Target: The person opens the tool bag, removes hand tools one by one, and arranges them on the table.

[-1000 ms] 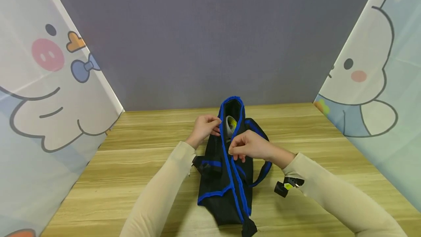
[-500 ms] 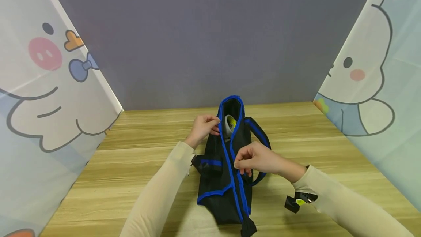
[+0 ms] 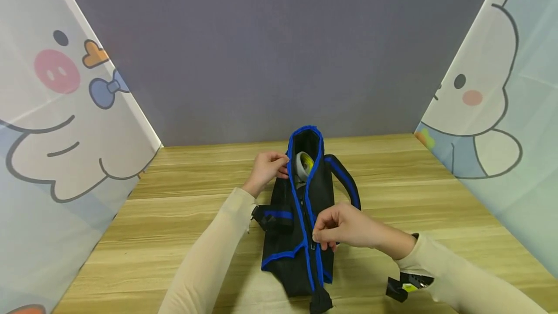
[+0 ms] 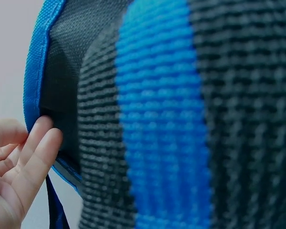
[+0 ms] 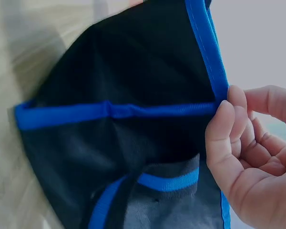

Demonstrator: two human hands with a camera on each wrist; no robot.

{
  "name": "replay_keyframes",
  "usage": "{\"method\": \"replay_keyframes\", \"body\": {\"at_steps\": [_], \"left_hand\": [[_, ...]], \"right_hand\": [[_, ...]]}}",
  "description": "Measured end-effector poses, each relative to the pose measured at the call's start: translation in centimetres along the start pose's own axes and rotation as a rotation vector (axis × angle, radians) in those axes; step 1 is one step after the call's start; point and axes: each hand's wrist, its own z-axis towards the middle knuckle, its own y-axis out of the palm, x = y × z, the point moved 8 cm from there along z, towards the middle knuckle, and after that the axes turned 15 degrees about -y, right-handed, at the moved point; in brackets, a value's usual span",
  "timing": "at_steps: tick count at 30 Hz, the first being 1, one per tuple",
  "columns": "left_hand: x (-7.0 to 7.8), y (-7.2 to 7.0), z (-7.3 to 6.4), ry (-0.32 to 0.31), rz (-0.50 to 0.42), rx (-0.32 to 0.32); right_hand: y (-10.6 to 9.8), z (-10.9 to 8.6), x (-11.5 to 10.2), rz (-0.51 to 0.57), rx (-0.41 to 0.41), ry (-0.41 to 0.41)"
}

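A black fabric bag with blue trim (image 3: pixel 283 268) stands lengthwise on the table in the head view, its far end gaping. Inside the mouth is a grey and yellow roll, probably tape (image 3: pixel 304 164). My left hand (image 3: pixel 268 171) pinches the bag's left blue rim (image 4: pixel 33 71) between thumb and fingers. Lower down the seam, my right hand (image 3: pixel 346 227) has its thumb and index finger pinched together at a zipper pull (image 3: pixel 312 245), of which only a bit shows. In the right wrist view the fingertips (image 5: pixel 223 114) lie against the blue edge, hiding what is between them.
A webbing handle (image 3: pixel 344 178) loops out on the bag's right; another (image 3: pixel 276 218) lies on its left, close to the left wrist. The wooden table (image 3: pixel 187 217) ends at a grey back panel (image 3: pixel 279 57), with cartoon-printed side panels.
My right hand has slid down the bag's seam toward me, and more of the zipper line shows behind it. The left hand stays at the rim, and the bag has barely shifted.
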Motion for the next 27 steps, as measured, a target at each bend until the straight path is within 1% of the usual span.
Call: {"method": "replay_keyframes", "body": {"at_steps": [5, 11, 16, 20, 23, 27], "left_hand": [[-0.2, -0.3, 0.2, -0.018, -0.026, 0.0], [-0.3, -0.5, 0.3, -0.03, -0.018, 0.006], [-0.3, -0.6, 0.3, -0.029, -0.008, 0.016], [-0.2, -0.8, 0.1, -0.027, 0.004, 0.024], [-0.1, -0.9, 0.1, -0.028, 0.015, 0.03], [0.0, -1.1, 0.1, -0.026, 0.021, 0.037]], "right_hand": [[1.1, -0.6, -0.1, 0.065, -0.039, -0.026], [2.4, -0.9, -0.8, 0.115, -0.075, -0.062], [2.9, -1.2, -1.2, 0.129, -0.102, -0.085], [3.0, -1.6, -1.2, 0.118, -0.104, -0.097], [3.3, -1.8, -1.5, 0.114, -0.112, -0.126], [4.0, -2.0, -1.8, 0.134, -0.135, -0.161]]}}
